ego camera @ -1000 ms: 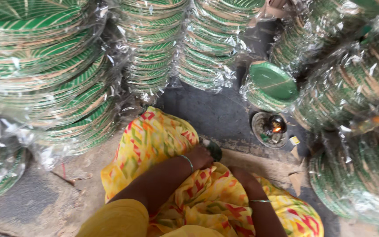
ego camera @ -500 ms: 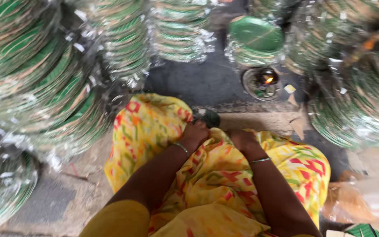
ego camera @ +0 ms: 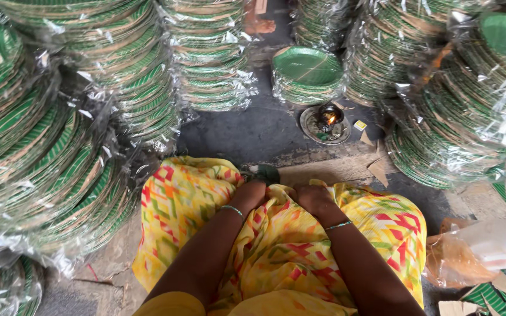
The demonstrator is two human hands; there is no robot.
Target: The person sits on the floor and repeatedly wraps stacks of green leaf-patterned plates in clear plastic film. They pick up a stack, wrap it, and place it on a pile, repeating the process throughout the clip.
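Note:
I look down at my lap, draped in yellow cloth with a red and green pattern [ego camera: 276,246]. My left hand [ego camera: 248,194] and my right hand [ego camera: 314,200] are both closed and pressed into the cloth between my knees, a thin bangle on each wrist. Just beyond the left hand a small dark green object [ego camera: 265,173] peeks out from the fabric; whether a hand grips it I cannot tell.
Tall stacks of green leaf plates wrapped in clear plastic [ego camera: 71,117] ring me on the left, back and right [ego camera: 469,99]. A smaller unwrapped stack [ego camera: 307,71] stands ahead. A small lit lamp on a metal dish [ego camera: 326,122] sits on the dark floor. A plastic bag [ego camera: 481,251] lies at right.
The view has tilted down and steadied. My right hand has come forward beside the left, and both now rest together in the cloth.

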